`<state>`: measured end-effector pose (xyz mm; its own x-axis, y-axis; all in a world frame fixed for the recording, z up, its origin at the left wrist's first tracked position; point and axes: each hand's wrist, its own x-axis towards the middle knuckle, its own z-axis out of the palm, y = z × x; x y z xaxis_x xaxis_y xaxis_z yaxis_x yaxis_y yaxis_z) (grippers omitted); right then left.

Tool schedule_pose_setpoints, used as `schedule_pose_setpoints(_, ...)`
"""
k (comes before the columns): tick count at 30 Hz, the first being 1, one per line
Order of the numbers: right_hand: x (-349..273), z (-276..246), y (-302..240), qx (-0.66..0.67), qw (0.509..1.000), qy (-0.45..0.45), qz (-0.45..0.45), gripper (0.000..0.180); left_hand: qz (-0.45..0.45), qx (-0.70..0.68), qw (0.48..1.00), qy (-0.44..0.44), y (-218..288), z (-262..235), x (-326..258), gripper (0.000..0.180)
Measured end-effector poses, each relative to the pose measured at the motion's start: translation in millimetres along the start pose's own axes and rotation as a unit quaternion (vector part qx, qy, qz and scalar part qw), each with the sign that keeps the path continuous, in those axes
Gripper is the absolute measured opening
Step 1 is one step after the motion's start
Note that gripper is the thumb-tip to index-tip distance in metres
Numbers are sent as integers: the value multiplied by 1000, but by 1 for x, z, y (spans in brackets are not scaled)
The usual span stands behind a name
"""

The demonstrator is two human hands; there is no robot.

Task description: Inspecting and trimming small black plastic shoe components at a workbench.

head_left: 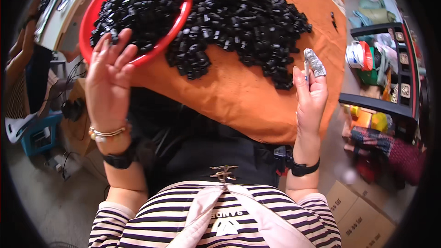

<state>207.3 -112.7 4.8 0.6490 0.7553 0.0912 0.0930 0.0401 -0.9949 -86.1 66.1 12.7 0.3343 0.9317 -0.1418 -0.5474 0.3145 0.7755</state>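
Note:
My left hand (110, 76) is raised at the near rim of a red basin (183, 16), palm showing and fingers apart, with nothing in it. Small black plastic parts (138, 7) fill the basin. A loose heap of the same black parts (243, 23) spreads over the orange cloth (229, 96) to its right. At the right side of the heap, my right hand (312, 92) pinches a thin, pale metallic tool (306, 69) upright between thumb and fingers. A grey knitted finger sleeve (315, 62) covers one fingertip. The tool's exact kind is too small to tell.
One dark slim piece (334, 21) lies apart near the cloth's right edge. Right of the table stands a black-framed rack (376, 101) with bags and containers. Cardboard boxes (358, 211) are at lower right. Another person (27, 64) sits at the left, near a blue stool (39, 133).

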Motion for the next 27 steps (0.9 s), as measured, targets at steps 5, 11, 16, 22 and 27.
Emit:
schedule_pose_setpoints(5,1,-25,-1,-53,997,57,-10,42,8,4,999,-46,5,0,10,39)
schedule_pose_setpoints(11,-9,-36,12,-150,988,-1,29,55,-26,15,998,-53,-12,6,1,36)
schedule_pose_setpoints(16,-11,-31,20,-232,973,10,11,56,-114,63,989,-69,-34,40,-15,25)
schedule_pose_setpoints(22,-14,-29,14,-162,986,10,44,58,-211,99,963,-135,-52,67,-32,20)
schedule_pose_setpoints(27,-18,-18,-13,-13,995,-39,85,63,-288,119,930,-195,-62,78,-41,18)
